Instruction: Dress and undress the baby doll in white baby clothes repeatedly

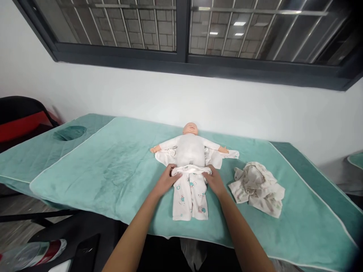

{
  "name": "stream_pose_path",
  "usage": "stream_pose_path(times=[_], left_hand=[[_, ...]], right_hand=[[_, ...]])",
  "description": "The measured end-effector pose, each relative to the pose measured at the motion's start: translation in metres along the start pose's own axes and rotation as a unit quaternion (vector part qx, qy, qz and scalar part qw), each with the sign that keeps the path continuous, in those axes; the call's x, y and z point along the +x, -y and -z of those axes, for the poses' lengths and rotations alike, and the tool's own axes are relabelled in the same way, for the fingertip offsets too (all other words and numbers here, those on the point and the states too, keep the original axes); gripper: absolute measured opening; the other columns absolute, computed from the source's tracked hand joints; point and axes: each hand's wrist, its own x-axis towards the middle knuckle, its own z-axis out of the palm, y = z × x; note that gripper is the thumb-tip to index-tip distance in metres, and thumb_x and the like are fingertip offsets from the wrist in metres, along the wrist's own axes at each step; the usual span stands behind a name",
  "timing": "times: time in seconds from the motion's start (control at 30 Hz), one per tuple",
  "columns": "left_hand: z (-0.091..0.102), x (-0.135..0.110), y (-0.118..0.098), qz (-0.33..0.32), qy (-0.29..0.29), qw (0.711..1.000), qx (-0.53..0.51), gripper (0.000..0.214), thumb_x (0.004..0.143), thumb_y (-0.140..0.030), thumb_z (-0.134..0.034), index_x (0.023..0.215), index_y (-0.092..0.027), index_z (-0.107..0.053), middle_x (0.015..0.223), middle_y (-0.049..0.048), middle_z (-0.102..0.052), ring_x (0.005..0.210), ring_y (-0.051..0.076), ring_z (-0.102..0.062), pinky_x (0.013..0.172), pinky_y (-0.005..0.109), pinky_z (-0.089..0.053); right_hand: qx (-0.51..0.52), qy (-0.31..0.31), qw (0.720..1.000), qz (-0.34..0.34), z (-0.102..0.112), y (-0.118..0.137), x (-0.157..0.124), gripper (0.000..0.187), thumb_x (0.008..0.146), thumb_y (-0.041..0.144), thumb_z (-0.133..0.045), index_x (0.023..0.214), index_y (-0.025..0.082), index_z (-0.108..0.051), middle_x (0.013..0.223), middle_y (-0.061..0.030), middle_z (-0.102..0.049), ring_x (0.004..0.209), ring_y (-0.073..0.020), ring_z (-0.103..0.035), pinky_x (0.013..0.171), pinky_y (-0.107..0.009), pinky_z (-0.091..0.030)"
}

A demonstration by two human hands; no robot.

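A baby doll (190,149) lies on its back on the green-covered bed (113,170), head toward the wall and arms spread out. White printed baby pants (190,196) cover its legs, with the waistband bunched at the lower belly. My left hand (167,179) grips the waistband at its left end, thumb on top. At the right end my right hand (213,179) pinches the same band. Under the doll's torso and arms lies a spread white printed baby top (214,158). The doll's feet are hidden inside or beneath the pants.
A crumpled heap of white printed baby clothes (258,187) sits on the bed to the right. At lower left, a plastic bottle (36,253) and a dark phone (85,253) rest on a black chair (96,223). A wall with a barred window (181,66) stands behind the bed.
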Motion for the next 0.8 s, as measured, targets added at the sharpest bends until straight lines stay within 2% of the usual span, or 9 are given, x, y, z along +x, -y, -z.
stream_pose_path(times=[0.07, 0.13, 0.23, 0.4, 0.5, 0.57, 0.63, 0.7, 0.8], left_hand=[[0.011, -0.009, -0.006, -0.005, 0.085, 0.996, -0.002, 0.055, 0.072, -0.045, -0.077, 0.118, -0.024, -0.055, 0.108, 0.0033, -0.06, 0.096, 0.023, -0.057, 0.079, 0.031, -0.047], [0.017, -0.02, -0.012, -0.031, 0.121, 0.991, 0.038, 0.056, 0.071, -0.043, -0.079, 0.118, -0.022, -0.057, 0.121, 0.0063, -0.056, 0.108, 0.024, -0.056, 0.088, 0.032, -0.047], [0.009, -0.034, -0.018, -0.067, 0.077, 0.987, 0.125, 0.028, 0.078, -0.038, -0.071, 0.095, -0.019, -0.06, 0.117, 0.0063, -0.058, 0.109, 0.023, -0.056, 0.093, 0.032, -0.044], [-0.017, -0.049, -0.023, 0.024, -0.031, 0.974, 0.224, 0.01, 0.079, -0.021, -0.057, 0.089, -0.021, -0.056, 0.078, -0.002, -0.06, 0.076, 0.018, -0.057, 0.076, 0.03, -0.044], [-0.013, -0.06, -0.031, 0.022, 0.014, 0.988, 0.153, 0.025, 0.083, -0.025, -0.058, 0.107, -0.021, -0.055, 0.1, 0.0013, -0.065, 0.091, 0.02, -0.061, 0.083, 0.031, -0.047], [-0.007, -0.073, -0.037, 0.012, 0.091, 0.99, 0.106, 0.05, 0.08, -0.035, -0.067, 0.125, -0.022, -0.05, 0.12, 0.005, -0.061, 0.106, 0.022, -0.06, 0.092, 0.034, -0.048], [-0.005, -0.086, -0.042, -0.01, 0.138, 0.985, 0.104, 0.084, 0.068, -0.038, -0.081, 0.141, -0.024, -0.04, 0.135, 0.0082, -0.053, 0.12, 0.026, -0.054, 0.101, 0.038, -0.046], [-0.012, -0.098, -0.044, -0.04, 0.123, 0.981, 0.145, 0.101, 0.061, -0.031, -0.085, 0.147, -0.026, -0.034, 0.141, 0.0097, -0.047, 0.128, 0.029, -0.049, 0.107, 0.041, -0.042], [-0.031, -0.112, -0.043, -0.05, 0.066, 0.975, 0.205, 0.083, 0.069, -0.02, -0.073, 0.145, -0.024, -0.04, 0.133, 0.01, -0.054, 0.123, 0.029, -0.053, 0.104, 0.043, -0.044]], right_hand=[[-0.015, 0.036, 0.999, 0.018, 0.005, 0.002, -0.012, 0.034, 0.074, 0.043, -0.07, 0.099, 0.022, -0.059, 0.094, -0.0027, -0.066, 0.086, -0.0229, -0.059, 0.075, -0.032, -0.047], [-0.037, 0.069, 0.997, 0.025, 0.007, 0.0, -0.023, 0.037, 0.072, 0.043, -0.072, 0.101, 0.021, -0.061, 0.097, -0.0036, -0.067, 0.087, -0.023, -0.059, 0.075, -0.031, -0.046], [-0.048, 0.056, 0.997, 0.027, 0.006, -0.007, -0.032, 0.02, 0.074, 0.036, -0.067, 0.075, 0.02, -0.057, 0.073, 0.0005, -0.059, 0.072, -0.0182, -0.053, 0.065, -0.027, -0.041], [0.048, 0.013, 0.999, 0.007, 0.009, -0.009, -0.043, 0.023, 0.079, 0.037, -0.061, 0.069, 0.021, -0.049, 0.065, 0.0035, -0.05, 0.064, -0.0149, -0.047, 0.061, -0.026, -0.039], [0.028, 0.088, 0.996, 0.016, 0.019, -0.002, -0.063, 0.031, 0.078, 0.042, -0.069, 0.096, 0.019, -0.059, 0.089, -0.0011, -0.062, 0.083, -0.0202, -0.058, 0.076, -0.031, -0.048], [-0.005, 0.127, 0.992, 0.028, 0.024, 0.001, -0.081, 0.067, 0.065, 0.044, -0.083, 0.12, 0.02, -0.054, 0.112, -0.0052, -0.063, 0.103, -0.0261, -0.059, 0.091, -0.037, -0.048], [-0.046, 0.126, 0.99, 0.044, 0.023, 0.001, -0.096, 0.091, 0.052, 0.041, -0.091, 0.13, 0.021, -0.047, 0.124, -0.0082, -0.059, 0.115, -0.0304, -0.055, 0.101, -0.043, -0.045], [-0.086, 0.098, 0.99, 0.06, 0.017, -0.002, -0.106, 0.087, 0.052, 0.036, -0.089, 0.128, 0.021, -0.049, 0.124, -0.01, -0.058, 0.117, -0.0324, -0.054, 0.103, -0.047, -0.043], [-0.116, 0.049, 0.991, 0.048, 0.005, -0.007, -0.114, 0.057, 0.061, 0.03, -0.078, 0.112, 0.021, -0.057, 0.108, -0.0092, -0.064, 0.106, -0.0331, -0.059, 0.095, -0.049, -0.047]])
